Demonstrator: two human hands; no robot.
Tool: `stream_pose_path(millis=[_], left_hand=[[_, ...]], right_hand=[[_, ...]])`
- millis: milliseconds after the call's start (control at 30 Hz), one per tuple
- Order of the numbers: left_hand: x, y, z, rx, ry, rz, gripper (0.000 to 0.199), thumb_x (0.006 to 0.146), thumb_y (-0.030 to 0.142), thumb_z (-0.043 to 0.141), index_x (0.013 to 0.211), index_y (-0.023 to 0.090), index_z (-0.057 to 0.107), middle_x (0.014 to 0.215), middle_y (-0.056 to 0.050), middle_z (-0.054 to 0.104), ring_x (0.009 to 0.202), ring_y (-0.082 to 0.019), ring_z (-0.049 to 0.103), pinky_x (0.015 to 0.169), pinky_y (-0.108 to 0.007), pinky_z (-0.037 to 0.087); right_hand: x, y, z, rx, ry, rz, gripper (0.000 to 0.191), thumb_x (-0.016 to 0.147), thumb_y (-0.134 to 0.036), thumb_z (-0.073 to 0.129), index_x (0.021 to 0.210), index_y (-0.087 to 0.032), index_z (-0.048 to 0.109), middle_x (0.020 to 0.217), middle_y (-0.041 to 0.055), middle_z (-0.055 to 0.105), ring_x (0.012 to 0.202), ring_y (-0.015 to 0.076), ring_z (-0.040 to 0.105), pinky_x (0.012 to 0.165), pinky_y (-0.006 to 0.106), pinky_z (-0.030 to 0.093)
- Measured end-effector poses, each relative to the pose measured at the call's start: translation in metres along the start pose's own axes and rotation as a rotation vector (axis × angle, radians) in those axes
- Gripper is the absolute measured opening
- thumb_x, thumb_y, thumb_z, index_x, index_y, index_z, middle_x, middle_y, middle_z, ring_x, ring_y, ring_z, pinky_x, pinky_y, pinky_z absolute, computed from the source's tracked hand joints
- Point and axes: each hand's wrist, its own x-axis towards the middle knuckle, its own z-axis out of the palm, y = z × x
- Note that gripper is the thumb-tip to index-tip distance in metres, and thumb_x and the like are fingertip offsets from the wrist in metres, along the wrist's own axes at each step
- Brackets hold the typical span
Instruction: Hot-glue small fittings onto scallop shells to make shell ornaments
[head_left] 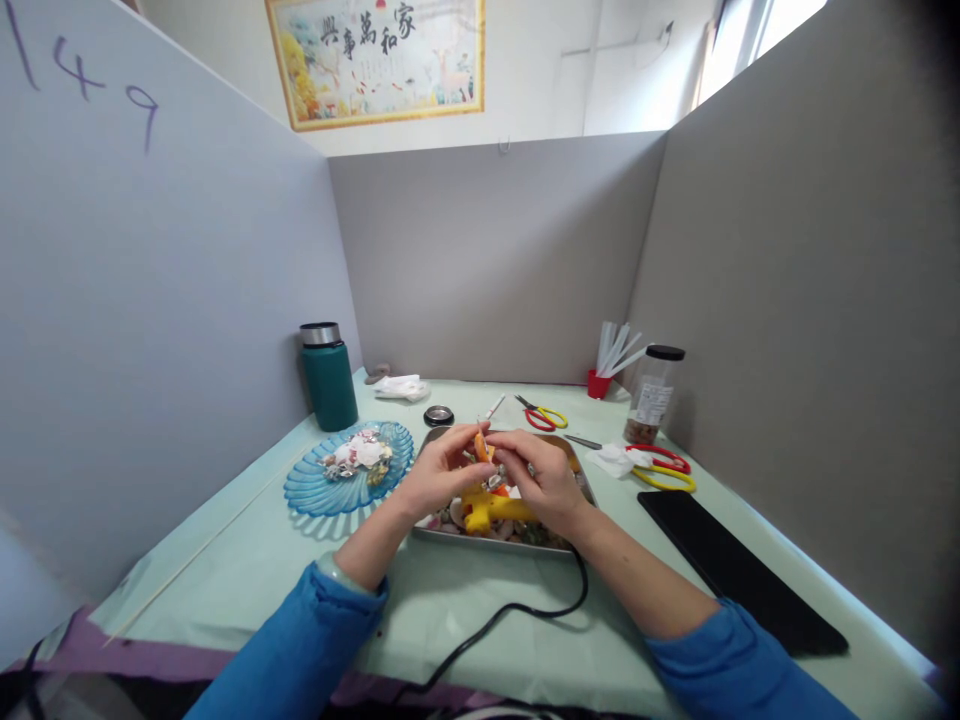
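small orange piece (482, 447) pinched between fingertips of left hand (448, 466), right hand (541, 478) touching beside.

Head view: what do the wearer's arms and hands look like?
Left sleeve and right sleeve blue, ending on the forearms. Pale band by the left cuff, bangle or lining unclear. Left hand and right hand ungloved.

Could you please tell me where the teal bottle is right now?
In the head view, the teal bottle stands upright on the left, beside the left partition and just behind the blue plate.
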Motion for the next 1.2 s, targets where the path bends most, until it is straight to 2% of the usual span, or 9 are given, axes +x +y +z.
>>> stream_pose_path(millis=[100,200,300,400,600,700,767,967,1200], left_hand=[[-0.001,0.004,0.0,-0.039,-0.031,-0.006,0.049,0.073,0.028,0.07,0.121,0.02,0.061,0.115,-0.008,0.058,0.105,-0.023,0.055,0.087,-0.031,0.047],[-0.003,0.004,-0.001,-0.121,-0.071,-0.079,0.051,0.078,0.031,0.064,0.128,0.023,0.055,0.115,-0.007,0.062,0.094,-0.02,0.06,0.08,-0.03,0.049],[-0.004,-0.002,-0.003,-0.18,-0.085,-0.135,0.051,0.08,0.03,0.06,0.13,0.024,0.052,0.112,-0.006,0.065,0.084,-0.018,0.062,0.076,-0.031,0.049],[-0.005,-0.007,-0.003,-0.228,-0.106,-0.185,0.05,0.081,0.029,0.057,0.13,0.021,0.053,0.102,-0.008,0.069,0.082,-0.02,0.063,0.074,-0.031,0.049],[-0.004,-0.004,-0.001,-0.265,-0.11,-0.193,0.046,0.082,0.033,0.054,0.126,0.019,0.057,0.11,-0.009,0.067,0.08,-0.02,0.065,0.071,-0.031,0.05],[-0.003,-0.001,-0.001,-0.242,-0.064,-0.161,0.038,0.081,0.03,0.056,0.117,0.02,0.063,0.114,-0.007,0.065,0.089,-0.021,0.064,0.078,-0.03,0.049],[-0.003,0.001,0.0,-0.215,-0.03,-0.137,0.032,0.081,0.029,0.056,0.11,0.019,0.064,0.108,-0.006,0.067,0.092,-0.022,0.062,0.077,-0.03,0.049],[-0.005,0.007,0.003,-0.146,-0.055,-0.145,0.03,0.086,0.04,0.051,0.106,0.018,0.057,0.076,-0.003,0.066,0.061,-0.017,0.064,0.055,-0.027,0.049],[-0.004,0.009,0.003,-0.09,-0.036,-0.12,0.028,0.086,0.041,0.051,0.098,0.017,0.058,0.072,-0.002,0.063,0.054,-0.015,0.062,0.049,-0.024,0.047]], right_hand=[[0.0,0.0,0.0,-0.015,0.041,0.005,0.021,0.091,-0.019,0.046,0.105,-0.023,0.061,0.096,0.0057,0.067,0.084,0.017,0.062,0.074,0.03,0.049],[0.0,0.0,-0.001,-0.056,0.15,0.028,0.017,0.091,-0.019,0.047,0.101,-0.022,0.061,0.09,0.0055,0.064,0.081,0.0172,0.06,0.074,0.031,0.049],[0.001,0.001,-0.001,-0.092,0.235,0.059,0.015,0.089,-0.021,0.051,0.101,-0.021,0.06,0.092,0.0069,0.059,0.073,0.0159,0.057,0.067,0.03,0.049],[0.001,0.003,0.0,-0.111,0.21,0.084,0.018,0.087,-0.022,0.054,0.104,-0.021,0.059,0.101,0.0085,0.057,0.066,0.0138,0.055,0.061,0.029,0.048],[0.0,0.006,-0.001,-0.127,0.139,0.062,0.012,0.088,-0.02,0.051,0.094,-0.021,0.062,0.084,0.0053,0.062,0.076,0.0181,0.058,0.07,0.031,0.048],[0.0,0.007,-0.001,-0.126,0.133,0.069,0.011,0.088,-0.02,0.051,0.093,-0.021,0.061,0.085,0.0055,0.062,0.077,0.018,0.058,0.071,0.031,0.048],[-0.001,0.006,0.0,-0.12,0.121,0.075,0.011,0.088,-0.02,0.051,0.092,-0.021,0.062,0.085,0.0053,0.062,0.076,0.0174,0.059,0.07,0.03,0.047],[-0.001,0.001,0.002,-0.08,0.09,0.067,0.011,0.089,-0.022,0.051,0.094,-0.021,0.061,0.077,0.003,0.064,0.066,0.0151,0.058,0.063,0.027,0.045],[-0.001,-0.001,0.002,-0.101,0.086,0.056,0.011,0.088,-0.021,0.053,0.094,-0.019,0.062,0.079,0.0035,0.064,0.065,0.0139,0.056,0.061,0.026,0.044]])
